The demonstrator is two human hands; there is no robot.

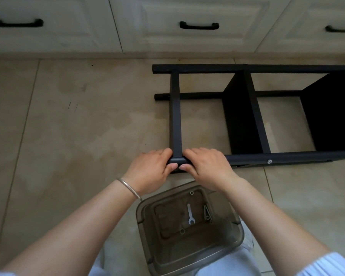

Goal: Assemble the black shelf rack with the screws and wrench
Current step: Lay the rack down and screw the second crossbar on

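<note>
The black shelf rack [253,114] lies on its side on the tiled floor, two shelf panels fitted between its posts. Its near post [287,157] shows a silver screw head [269,161]. A black crossbar [176,116] meets the left end of that post. My left hand [153,170] and my right hand [205,166] grip the post end on either side of this joint, thumbs underneath. Just below my hands stands a clear plastic tub [187,253]; inside it lie a small silver wrench [190,214], long screws [207,212] and washers [182,231].
Cream cabinet doors [167,22] with black handles run along the back, close behind the rack. Beige floor tiles [78,126] spread to the left. A bracelet sits on my left wrist. My knees in pale cloth frame the tub.
</note>
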